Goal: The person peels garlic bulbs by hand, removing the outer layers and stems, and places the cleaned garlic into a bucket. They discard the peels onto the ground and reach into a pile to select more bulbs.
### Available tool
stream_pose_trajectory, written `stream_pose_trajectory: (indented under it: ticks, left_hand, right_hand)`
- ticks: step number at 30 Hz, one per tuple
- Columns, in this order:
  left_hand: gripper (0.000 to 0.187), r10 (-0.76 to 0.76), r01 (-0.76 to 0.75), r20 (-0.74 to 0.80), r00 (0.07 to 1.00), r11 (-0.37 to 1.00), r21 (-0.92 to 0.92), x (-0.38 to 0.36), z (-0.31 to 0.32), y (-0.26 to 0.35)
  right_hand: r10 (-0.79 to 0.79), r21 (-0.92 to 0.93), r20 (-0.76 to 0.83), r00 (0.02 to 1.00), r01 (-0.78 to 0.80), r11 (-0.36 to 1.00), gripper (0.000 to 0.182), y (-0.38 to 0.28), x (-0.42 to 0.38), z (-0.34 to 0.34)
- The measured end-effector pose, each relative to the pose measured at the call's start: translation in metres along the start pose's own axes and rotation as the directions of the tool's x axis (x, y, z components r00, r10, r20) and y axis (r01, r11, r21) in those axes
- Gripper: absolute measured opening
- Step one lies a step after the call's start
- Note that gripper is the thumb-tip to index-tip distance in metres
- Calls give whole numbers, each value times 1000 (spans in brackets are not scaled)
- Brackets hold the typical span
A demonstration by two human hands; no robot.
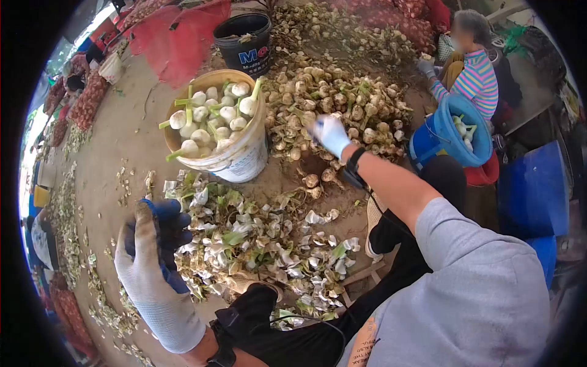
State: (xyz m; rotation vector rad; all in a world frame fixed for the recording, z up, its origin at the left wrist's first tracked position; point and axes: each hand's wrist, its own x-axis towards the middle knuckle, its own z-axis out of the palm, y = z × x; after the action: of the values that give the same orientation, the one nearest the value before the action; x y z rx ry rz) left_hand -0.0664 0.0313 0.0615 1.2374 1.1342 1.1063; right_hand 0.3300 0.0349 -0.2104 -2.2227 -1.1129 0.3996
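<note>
My left hand [160, 263], in a white glove with a blue palm, is raised over the floor at the lower left. Its fingers are apart and curved, with nothing between them. My right hand [332, 136], gloved too, reaches out to the near edge of a heap of untrimmed garlic bulbs [361, 98]; motion smears its fingers. Left of the heap stands a white bucket [238, 164] filled with peeled garlic bulbs [211, 116], some with green stems. Below it, papery garlic skins [244, 235] lie scattered between my hands and feet.
A black bucket [244, 52] stands behind the white one. At the right, a blue bucket [455, 131] holds some garlic, near a seated person [468, 73] in a striped top. Red net sacks [90, 101] line the left side.
</note>
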Motion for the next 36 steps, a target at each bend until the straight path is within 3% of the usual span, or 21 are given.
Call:
stream_pose_trajectory:
  ticks: [1, 3, 5, 11, 13, 15, 17, 18, 19, 21, 23, 25, 27, 29, 31, 33, 34, 36]
  left_hand:
    - [38, -1, 0, 20, 1000, 1000, 11, 0, 2, -1]
    - [38, -24, 24, -2, 1000, 998, 64, -2, 11, -3]
    - [38, -30, 25, 14, 999, 968, 250, -4, 16, -5]
    - [33, -45, 50, -24, 999, 956, 290, -2, 20, -17]
    - [30, -64, 55, 27, 998, 961, 271, 0, 16, -21]
    - [23, -97, 95, -12, 995, 939, 330, -1, 24, -18]
    - [19, -142, 97, 62, 988, 882, 460, -1, 20, -12]
    - [15, -240, 172, 95, 966, 875, 453, -3, 24, -8]
    - [12, -163, -1, 217, 962, 797, 604, -4, 24, -11]
    - [12, -1, -330, 458, 889, 693, 641, -6, 24, -28]
    - [18, 40, -542, 613, 789, 515, 665, -12, 32, -39]
    - [20, -53, -574, 672, 738, 474, 668, -18, 39, -52]
    - [22, -54, -619, 695, 717, 409, 671, -22, 48, -60]
    - [24, 44, -685, 731, 681, 392, 614, -23, 57, -67]
    - [25, 108, -713, 738, 666, 382, 588, -24, 67, -65]
    - [26, 158, -738, 746, 647, 376, 560, -28, 74, -64]
    - [27, 218, -748, 736, 641, 393, 535, -30, 77, -65]
    - [27, 350, -781, 707, 615, 392, 485, -32, 83, -65]
  right_hand:
    - [85, -181, 197, 977, -49, 982, 34, 13, -18, 11]
    - [56, -323, 392, 918, 80, 943, 38, 53, -43, 48]
    - [221, -419, 496, 840, 9, 908, 47, 69, -55, 78]
    - [453, -559, 531, 716, -105, 822, 43, 54, -73, 127]
    - [460, -528, 470, 753, -178, 830, 54, 55, -72, 138]
    - [458, -580, 449, 768, -140, 803, 58, 78, -58, 163]
    - [547, -464, 489, 680, -329, 823, 61, 58, -48, 144]
    - [517, -417, 516, 684, -327, 848, 69, 51, -41, 134]
    - [459, -360, 513, 725, -304, 882, 72, 43, -38, 124]
    - [262, -217, 487, 833, -175, 960, 71, 36, -29, 112]
    - [161, 189, 706, 690, -403, 895, 68, 17, -19, 76]
    - [134, 219, 692, 709, -384, 897, 58, -16, -22, 38]
    - [-114, 443, 722, 683, -329, 834, 51, -47, -28, 4]
    - [-204, 488, 681, 703, -228, 842, 45, -85, -43, -41]
    - [-405, 500, 687, 604, 13, 866, 48, -125, -66, -90]
    - [-564, 441, 599, 569, 353, 825, 54, -141, -87, -117]
    - [-543, 428, 636, 547, 336, 839, 70, -153, -99, -133]
    - [-642, 473, 507, 575, 437, 765, 69, -155, -116, -144]
